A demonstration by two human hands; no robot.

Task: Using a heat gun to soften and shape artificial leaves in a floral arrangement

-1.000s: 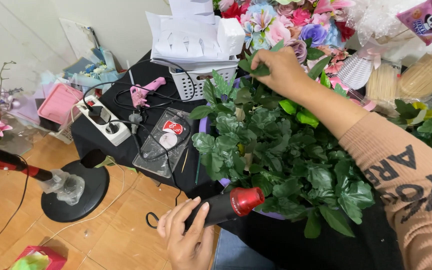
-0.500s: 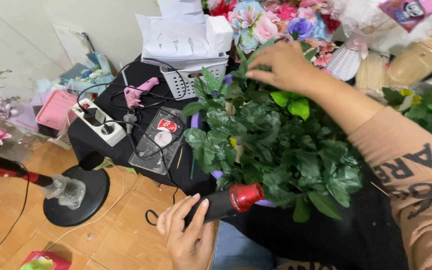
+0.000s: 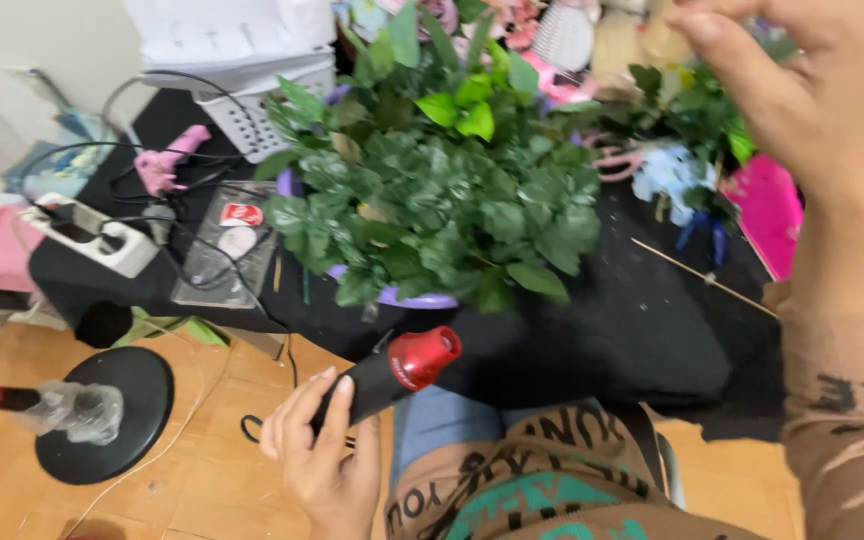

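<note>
Head view, grip: left hand (image 3: 327, 455) wrapped around black cylindrical tool with red metal nozzle (image 3: 392, 370), held low beside the lap, just below the table edge.
Head view, handling: best kept with nozzle angled away from cloth and leaves.
Head view, free hand: right hand (image 3: 802, 95) raised, loosely curled, apparently empty.
Head view, textures: dense dark green leafy arrangement in purple bowl (image 3: 432, 200), matte black tablecloth (image 3: 632, 330), glossy white power strip (image 3: 92, 235).

Leafy arrangement (image 3: 432, 190) is set mid-table (image 3: 632, 340); power strip (image 3: 92, 232) and glue gun (image 3: 167, 165) are placed left of it, basket (image 3: 252, 110) behind-left, fan base (image 3: 102, 415) on floor below.
</note>
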